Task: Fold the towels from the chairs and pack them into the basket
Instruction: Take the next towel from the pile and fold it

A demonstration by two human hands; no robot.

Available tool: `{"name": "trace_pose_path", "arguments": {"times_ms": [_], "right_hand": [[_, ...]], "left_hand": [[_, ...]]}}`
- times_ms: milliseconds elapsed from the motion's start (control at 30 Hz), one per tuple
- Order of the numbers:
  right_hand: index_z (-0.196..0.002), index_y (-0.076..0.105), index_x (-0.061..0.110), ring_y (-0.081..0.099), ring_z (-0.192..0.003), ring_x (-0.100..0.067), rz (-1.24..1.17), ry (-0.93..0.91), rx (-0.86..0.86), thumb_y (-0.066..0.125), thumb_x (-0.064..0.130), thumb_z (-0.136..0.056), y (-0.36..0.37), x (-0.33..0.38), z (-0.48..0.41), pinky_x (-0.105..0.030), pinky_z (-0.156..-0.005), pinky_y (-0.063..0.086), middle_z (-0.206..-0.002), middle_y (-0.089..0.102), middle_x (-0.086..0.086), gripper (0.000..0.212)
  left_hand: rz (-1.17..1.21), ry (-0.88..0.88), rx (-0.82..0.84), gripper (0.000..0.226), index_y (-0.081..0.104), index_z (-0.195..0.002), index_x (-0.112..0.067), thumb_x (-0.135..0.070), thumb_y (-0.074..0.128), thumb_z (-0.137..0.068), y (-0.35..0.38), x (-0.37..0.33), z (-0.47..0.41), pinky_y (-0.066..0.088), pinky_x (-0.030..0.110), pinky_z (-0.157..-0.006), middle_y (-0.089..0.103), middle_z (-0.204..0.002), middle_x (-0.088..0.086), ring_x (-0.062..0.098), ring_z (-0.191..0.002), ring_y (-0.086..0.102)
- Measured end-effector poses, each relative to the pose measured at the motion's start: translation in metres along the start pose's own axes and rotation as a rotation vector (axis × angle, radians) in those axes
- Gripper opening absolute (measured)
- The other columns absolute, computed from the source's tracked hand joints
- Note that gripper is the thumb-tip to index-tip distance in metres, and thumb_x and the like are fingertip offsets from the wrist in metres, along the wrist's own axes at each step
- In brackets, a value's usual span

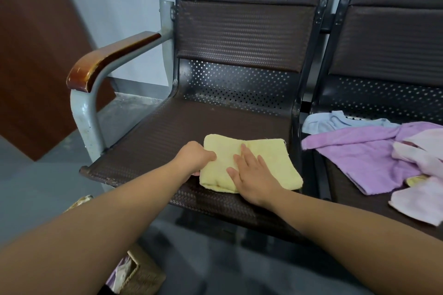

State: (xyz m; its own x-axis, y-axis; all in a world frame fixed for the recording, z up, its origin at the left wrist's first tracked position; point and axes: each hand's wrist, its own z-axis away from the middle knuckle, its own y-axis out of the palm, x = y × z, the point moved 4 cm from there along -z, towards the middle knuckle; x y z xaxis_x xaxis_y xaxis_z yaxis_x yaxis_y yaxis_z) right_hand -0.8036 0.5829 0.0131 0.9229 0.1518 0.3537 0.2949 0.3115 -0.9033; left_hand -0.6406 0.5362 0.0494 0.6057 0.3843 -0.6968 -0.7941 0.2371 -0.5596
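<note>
your yellow towel point(263, 151) lies folded on the seat of the left chair point(167, 132), toward its front right corner. your left hand point(195, 158) grips the towel's left edge, knuckles up, with fingers tucked under the cloth. your right hand point(251, 175) lies flat on top of the towel, fingers straight and a little spread, pressing it to the seat.

on the right chair point(383, 43) the others sit in a loose heap. a blue towel point(335, 121) lies at the back. a purple towel point(359, 158) is spread across the seat, one corner reaching over the gap between the two seats. pink towels point(422, 199) lie on top of the purple one at the right edge of view, and a bit of yellow cloth point(417, 180) peeks out from under them.

the basket point(137, 270) stands on the floor at lower left, partly hidden by your left forearm, with pale cloth inside. the left chair has a wooden armrest point(107, 57) on its outer side.
</note>
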Motion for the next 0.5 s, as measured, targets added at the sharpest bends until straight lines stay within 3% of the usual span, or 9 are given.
{"name": "trace_pose_path", "arguments": {"times_ms": [167,233,300,400,500], "right_hand": [[-0.157,0.025,0.016,0.010,-0.154,-0.014,-0.298,-0.029,0.049,0.019,0.044,-0.108,-0.008,0.025,-0.003,-0.036,-0.125,0.000,-0.167,0.015,-0.001,0.057],[-0.148,0.045,0.017,0.032,-0.146,-0.019,-0.559,0.003,0.025,0.024,0.045,-0.108,-0.013,0.032,-0.002,-0.034,-0.121,0.017,-0.157,0.040,-0.002,0.053],[-0.126,0.065,0.014,0.056,-0.124,-0.023,-0.862,0.132,-0.016,0.029,0.051,-0.105,-0.015,0.030,-0.005,-0.037,-0.112,0.037,-0.131,0.065,-0.004,0.055],[-0.108,0.069,0.014,0.068,-0.104,-0.024,-1.286,0.369,-0.108,0.037,0.061,-0.100,-0.025,0.010,-0.005,-0.045,-0.101,0.050,-0.108,0.074,-0.007,0.058],[-0.110,0.064,0.004,0.070,-0.090,-0.031,-1.476,0.459,-0.216,0.040,0.058,-0.101,-0.042,-0.022,0.003,-0.045,-0.081,0.058,-0.100,0.073,-0.019,0.060]], "left_hand": [[0.069,0.054,-0.129,0.028,0.068,-0.103,0.001,-0.020,0.064,-0.085,-0.021,-0.005,0.007,0.046,0.031,-0.061,0.069,-0.096,0.015,0.023,-0.076,0.061],[0.114,0.086,-0.161,0.032,0.068,-0.106,-0.002,-0.022,0.065,-0.083,-0.027,-0.012,0.010,0.048,0.035,-0.067,0.069,-0.102,0.016,0.024,-0.083,0.064],[0.107,0.125,-0.172,0.033,0.066,-0.109,-0.007,-0.025,0.065,-0.083,-0.026,-0.022,0.015,0.052,0.038,-0.072,0.068,-0.104,0.014,0.026,-0.091,0.066],[0.079,0.210,-0.153,0.024,0.067,-0.103,-0.010,-0.026,0.066,-0.085,-0.011,-0.040,0.024,0.053,0.036,-0.071,0.068,-0.096,0.010,0.025,-0.088,0.067],[0.214,0.270,0.073,0.021,0.069,-0.101,-0.013,-0.031,0.064,-0.092,0.016,-0.055,0.030,0.051,0.031,-0.065,0.069,-0.090,0.001,0.016,-0.078,0.064]]}}
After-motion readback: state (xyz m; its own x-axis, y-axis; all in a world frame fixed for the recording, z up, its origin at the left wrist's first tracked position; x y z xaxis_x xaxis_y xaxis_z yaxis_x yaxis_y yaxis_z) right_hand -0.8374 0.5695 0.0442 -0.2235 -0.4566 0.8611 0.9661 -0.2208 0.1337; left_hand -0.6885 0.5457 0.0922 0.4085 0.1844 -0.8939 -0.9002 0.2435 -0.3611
